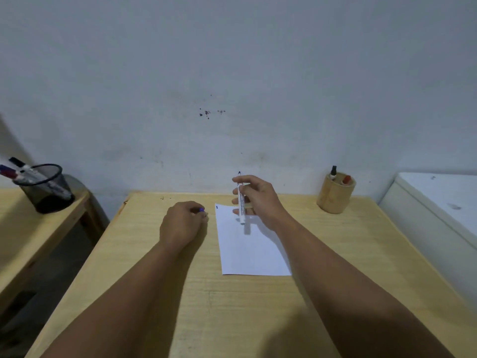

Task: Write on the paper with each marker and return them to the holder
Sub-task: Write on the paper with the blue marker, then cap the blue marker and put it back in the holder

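A white sheet of paper (251, 249) lies on the wooden table (232, 301), with a small blue mark near its top left corner. My right hand (260, 200) holds an uncapped white marker (241, 202) upright above the paper's top edge, tip pointing up. To the left of the paper, my left hand (182, 224) rests closed on the table around a blue cap (201, 210). A wooden holder (335, 193) with a black-capped and a red-capped marker stands at the back right.
A black mesh cup (47, 188) with several markers sits on a second wooden table (23, 236) at the left. A white appliance (436, 215) borders the table's right side. The wall rises right behind the table.
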Tool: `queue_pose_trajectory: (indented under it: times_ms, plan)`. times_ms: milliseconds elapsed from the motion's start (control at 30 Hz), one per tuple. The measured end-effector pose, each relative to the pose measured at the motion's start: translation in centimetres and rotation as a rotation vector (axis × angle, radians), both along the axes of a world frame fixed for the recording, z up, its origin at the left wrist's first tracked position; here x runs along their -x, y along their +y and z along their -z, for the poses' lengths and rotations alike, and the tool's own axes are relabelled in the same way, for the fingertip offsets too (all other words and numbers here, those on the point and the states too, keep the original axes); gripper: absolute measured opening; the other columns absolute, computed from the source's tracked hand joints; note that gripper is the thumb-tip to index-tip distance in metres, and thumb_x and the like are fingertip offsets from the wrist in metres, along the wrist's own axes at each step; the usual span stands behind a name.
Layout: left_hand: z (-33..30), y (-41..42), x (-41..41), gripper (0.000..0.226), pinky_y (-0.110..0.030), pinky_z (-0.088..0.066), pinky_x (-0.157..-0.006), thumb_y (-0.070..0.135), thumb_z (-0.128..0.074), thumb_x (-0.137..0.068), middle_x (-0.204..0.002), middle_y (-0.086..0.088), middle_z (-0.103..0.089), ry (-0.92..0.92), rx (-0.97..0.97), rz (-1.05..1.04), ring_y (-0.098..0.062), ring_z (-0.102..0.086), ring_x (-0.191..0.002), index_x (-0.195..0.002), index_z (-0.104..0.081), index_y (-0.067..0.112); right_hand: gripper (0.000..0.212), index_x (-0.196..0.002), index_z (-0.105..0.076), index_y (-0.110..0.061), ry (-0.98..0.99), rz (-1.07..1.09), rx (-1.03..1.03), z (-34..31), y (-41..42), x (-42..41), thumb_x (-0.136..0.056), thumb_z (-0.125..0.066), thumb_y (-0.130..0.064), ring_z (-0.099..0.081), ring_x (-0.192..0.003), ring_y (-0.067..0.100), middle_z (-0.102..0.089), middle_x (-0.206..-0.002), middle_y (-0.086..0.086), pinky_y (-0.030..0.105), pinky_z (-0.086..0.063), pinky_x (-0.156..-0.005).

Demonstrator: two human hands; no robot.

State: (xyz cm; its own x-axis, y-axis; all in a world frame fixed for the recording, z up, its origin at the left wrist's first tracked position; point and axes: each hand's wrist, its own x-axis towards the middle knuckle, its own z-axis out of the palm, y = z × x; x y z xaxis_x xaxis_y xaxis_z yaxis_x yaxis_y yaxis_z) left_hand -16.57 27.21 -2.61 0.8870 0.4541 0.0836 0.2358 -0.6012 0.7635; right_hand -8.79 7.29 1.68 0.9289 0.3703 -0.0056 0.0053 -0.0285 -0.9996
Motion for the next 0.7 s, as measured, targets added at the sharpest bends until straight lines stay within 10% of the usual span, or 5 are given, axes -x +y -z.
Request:
queue_pose_trajectory:
  times_ms: [167,500,700]
  plan:
    - [-3.8,-0.1,-0.3,0.014,-0.029,-0.049,-0.065,0.011,-0.075,-0.092,-0.088,-0.004,-0.074,-0.093,0.511,-0.008,-0.018,-0.062,-0.074,-0.106,-0.075,0.011,0.028,-0.116,-0.059,-0.029,-0.079,-0.103,0.263,1.6,-0.2,1.4,-0.101,-0.061,-0.006,-0.067,-0.075,0.023,-0.073,-0.098,0.005,0.043,-0.061,-0.067]
    - [-7.4,-1.7,0.2,0.014,-0.031,-0.053,-0.074,0.014,-0.074,-0.092,-0.089,-0.005,-0.073,-0.08,0.523,0.067,-0.018,-0.067,-0.084,-0.105,-0.078,0.008,0.02,-0.118,-0.079,-0.012,-0.286,-0.05,0.394,0.4,-0.3,2.1,-0.099,-0.074,-0.012,-0.071,-0.072,0.02,-0.073,-0.099,-0.001,0.015,-0.054,-0.058]
    - [-8.2,-2.9,0.2,0.009,-0.036,-0.06,-0.081,0.014,-0.076,-0.091,-0.091,-0.007,-0.075,-0.048,0.487,0.137,-0.018,-0.07,-0.085,-0.095,-0.081,0.008,0.019,-0.116,-0.081,-0.014,-0.299,-0.02,0.341,-0.3,-1.2,2.3,-0.099,-0.073,-0.016,-0.071,-0.078,0.021,-0.076,-0.104,0.002,0.027,-0.059,-0.069]
